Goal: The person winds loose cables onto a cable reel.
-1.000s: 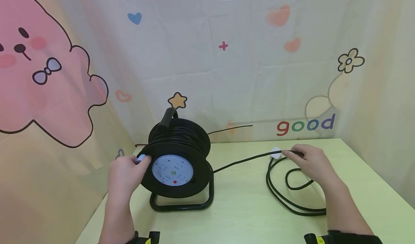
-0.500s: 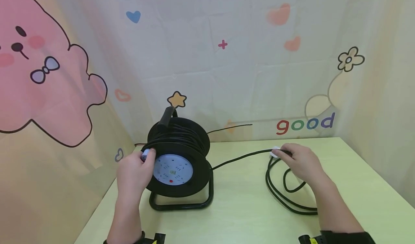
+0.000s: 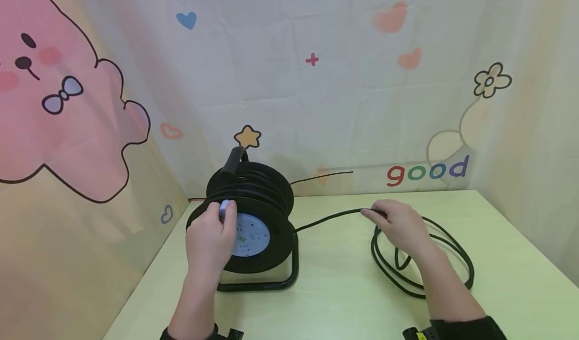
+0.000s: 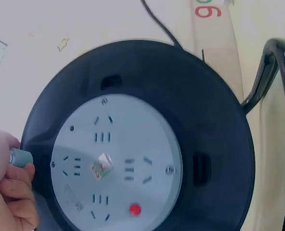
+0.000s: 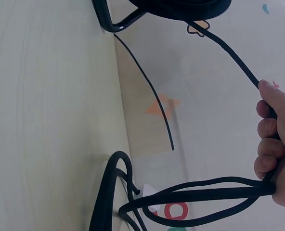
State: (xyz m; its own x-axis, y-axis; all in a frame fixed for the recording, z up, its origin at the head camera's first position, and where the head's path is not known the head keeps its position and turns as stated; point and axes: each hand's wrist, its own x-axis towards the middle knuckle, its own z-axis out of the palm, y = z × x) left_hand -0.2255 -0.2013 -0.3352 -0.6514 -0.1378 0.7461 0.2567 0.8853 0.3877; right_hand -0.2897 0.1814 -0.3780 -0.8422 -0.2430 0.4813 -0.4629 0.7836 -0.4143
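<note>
A black cable reel point(image 3: 281, 244) with a pale round socket panel point(image 4: 118, 192) stands on its tube frame at the table's left. My left hand point(image 3: 209, 237) grips the small pale crank knob point(image 4: 22, 158) on the reel's front disc, now at its upper left in the head view. Black cable point(image 3: 325, 220) runs from the reel's right side to my right hand point(image 3: 402, 229). That hand holds the cable in curled fingers, raised above the table. Beyond it the cable hangs down into loose loops point(image 3: 469, 264) on the right, partly hidden by my forearm.
The reel's black carrying handle point(image 3: 232, 160) rises at its top. A thin dark cord point(image 3: 321, 177) lies against the printed backdrop behind. Part of a white object point(image 5: 149, 196), its kind unclear, shows beside the loops. The pale table point(image 3: 334, 290) meets the backdrop at its back edge.
My left hand has carried the knob up and to the right, and the disc has turned with it. My right hand has moved left towards the reel with the cable.
</note>
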